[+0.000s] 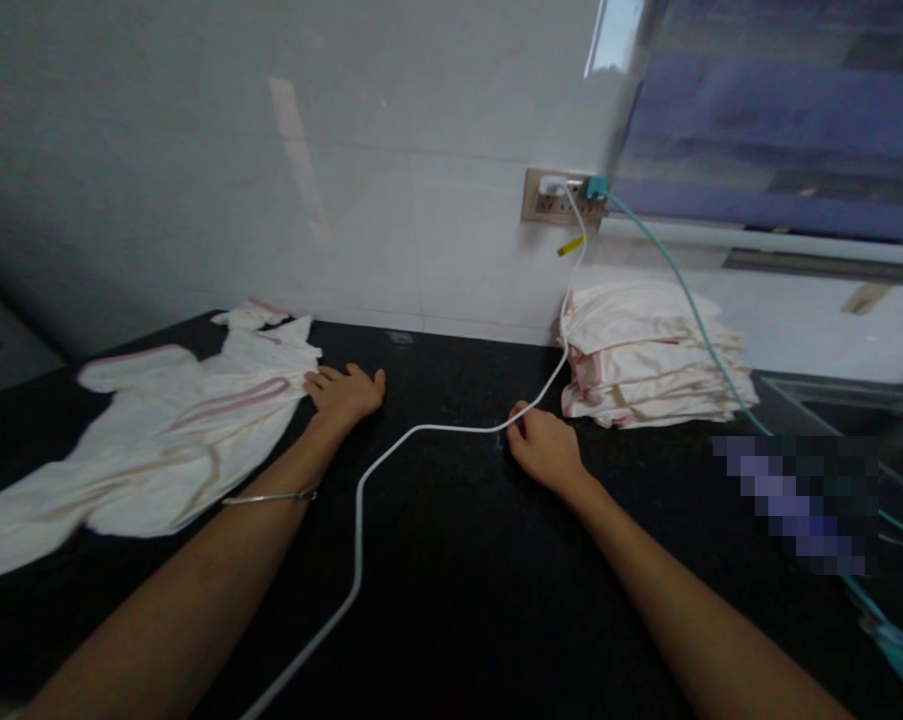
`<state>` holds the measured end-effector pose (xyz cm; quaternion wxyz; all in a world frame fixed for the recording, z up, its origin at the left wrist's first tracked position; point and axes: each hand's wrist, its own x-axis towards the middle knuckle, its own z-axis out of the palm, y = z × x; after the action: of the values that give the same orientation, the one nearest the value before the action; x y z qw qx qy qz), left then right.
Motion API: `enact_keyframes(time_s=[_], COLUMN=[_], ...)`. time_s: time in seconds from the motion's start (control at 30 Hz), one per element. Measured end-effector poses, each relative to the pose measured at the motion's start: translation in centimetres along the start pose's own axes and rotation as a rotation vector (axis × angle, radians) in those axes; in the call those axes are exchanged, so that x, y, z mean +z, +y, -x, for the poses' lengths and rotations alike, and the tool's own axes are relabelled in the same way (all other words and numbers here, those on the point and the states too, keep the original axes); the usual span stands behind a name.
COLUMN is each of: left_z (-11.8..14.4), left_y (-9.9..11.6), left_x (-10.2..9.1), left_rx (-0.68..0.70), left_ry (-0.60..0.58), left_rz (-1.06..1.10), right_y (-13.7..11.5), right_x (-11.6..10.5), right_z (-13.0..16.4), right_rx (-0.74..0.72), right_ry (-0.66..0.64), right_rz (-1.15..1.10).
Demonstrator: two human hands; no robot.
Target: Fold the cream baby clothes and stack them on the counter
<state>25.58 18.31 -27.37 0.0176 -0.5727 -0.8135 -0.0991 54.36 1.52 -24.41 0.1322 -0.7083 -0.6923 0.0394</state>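
Observation:
My left hand [346, 393] lies with fingers spread at the right edge of a crumpled white garment [173, 430] with pink trim, its fingertips at the cloth. A white cable [451, 429] runs from the wall outlet down across the dark countertop [436, 600] to the front. My right hand [545, 445] is closed around this cable, near the middle of the counter. To the right of that hand stands a stack of folded cream cloths [653, 360] with pink edges, apart from my fingers.
A wall outlet [563, 197] holds a white plug and a teal plug. From it a teal cable [668, 260] passes in front of the stack toward the right. A sink [863, 410] lies at the right edge. The tiled wall [421, 200] bounds the counter behind.

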Motion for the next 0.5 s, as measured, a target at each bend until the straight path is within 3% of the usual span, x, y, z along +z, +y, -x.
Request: enact_keyframes(time_s=[0.17, 0.5], left_z=[0.3, 0.9], left_y=[0.48, 0.92], left_x=[-0.27, -0.98], left_rx=[0.035, 0.227], left_ry=[-0.048, 0.06], left_rz=[0.001, 0.087], right_y=[-0.02, 0.1], right_x=[0.0, 0.13], right_z=[0.01, -0.06], right_rx=[-0.002, -0.019], right_ry=[0.007, 0.009], right_rz=[-0.009, 0.0])
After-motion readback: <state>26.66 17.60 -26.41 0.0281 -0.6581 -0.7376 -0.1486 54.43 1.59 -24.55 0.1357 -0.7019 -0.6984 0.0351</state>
